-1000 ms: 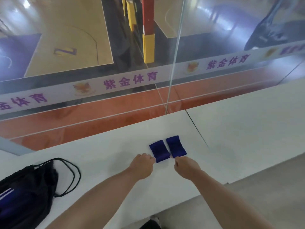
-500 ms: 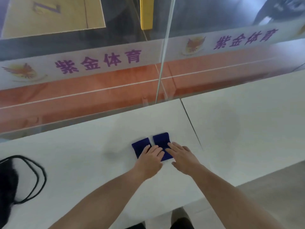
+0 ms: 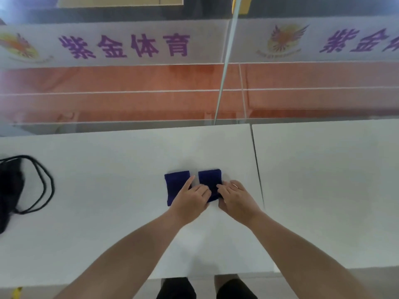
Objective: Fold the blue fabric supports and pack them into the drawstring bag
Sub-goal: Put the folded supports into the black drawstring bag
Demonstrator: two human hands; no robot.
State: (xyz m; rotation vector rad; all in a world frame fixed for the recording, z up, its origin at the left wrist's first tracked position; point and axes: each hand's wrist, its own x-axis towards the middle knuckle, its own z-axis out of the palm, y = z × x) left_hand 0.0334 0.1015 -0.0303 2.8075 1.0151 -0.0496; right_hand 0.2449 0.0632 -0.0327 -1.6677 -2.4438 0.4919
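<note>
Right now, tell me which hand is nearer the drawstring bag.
Left. The left hand rests on the blue supports mid-table, on the side towards the drawstring bag at the far left edge; the right hand lies beyond it, farther away.

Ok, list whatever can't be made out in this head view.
- Black drawstring bag: cut off by the left edge; whether its mouth is open is unseen.
- Two folded blue fabric supports: near ends hidden under the left hand and right hand.
- Fold layers: too blurred to count.
</note>
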